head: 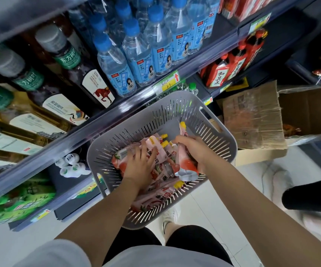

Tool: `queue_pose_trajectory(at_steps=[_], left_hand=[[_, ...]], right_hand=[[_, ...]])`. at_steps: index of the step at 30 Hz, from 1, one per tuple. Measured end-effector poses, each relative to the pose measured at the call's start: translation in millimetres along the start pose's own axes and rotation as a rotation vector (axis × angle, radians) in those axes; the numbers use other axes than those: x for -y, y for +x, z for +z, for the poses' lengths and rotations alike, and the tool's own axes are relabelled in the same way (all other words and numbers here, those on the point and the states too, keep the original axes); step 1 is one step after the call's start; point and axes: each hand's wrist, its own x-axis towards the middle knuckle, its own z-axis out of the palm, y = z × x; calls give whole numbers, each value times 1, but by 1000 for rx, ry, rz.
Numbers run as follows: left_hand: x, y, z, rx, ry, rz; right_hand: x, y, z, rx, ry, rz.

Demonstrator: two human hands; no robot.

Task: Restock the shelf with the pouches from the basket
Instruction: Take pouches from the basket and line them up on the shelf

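A grey slotted basket (209, 135) sits on the floor in front of the shelf (90, 132). Inside it lies a heap of red-and-white spouted pouches (155, 197) with yellow caps. My left hand (139, 163) rests palm down on the heap, fingers spread over the pouches. My right hand (192, 149) is shut around one pouch (184, 160), lifted upright over the right side of the basket, its yellow cap pointing up and its silver bottom hanging below my wrist.
Water bottles (142, 49) and dark drink bottles (65, 60) fill the upper shelf. Small white bottles (71, 164) and green packs (17, 201) sit on the low shelf left of the basket. An open cardboard box (256, 120) stands to the right. A dark shoe (310, 197) is at far right.
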Motion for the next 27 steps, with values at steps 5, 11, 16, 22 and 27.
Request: queue_pose_trajectory(at_steps=[5,11,16,22,27], left_hand=[[5,-2,-10,119,-106,-85],[15,-9,-19,123,-272,-127],[15,-24,-31,101,-481,-182],[11,-50,-56,-124,-710,-209],[34,-78,-78,-303,-744,-248]], right_hand=[[-4,-2,8,-77,-8,7],[-11,-5,16,-237,-8,-62],[-14,-9,19,-295,-70,-71],[-38,11,16,-391,-81,-111],[-41,21,24,-463,-125,-227]])
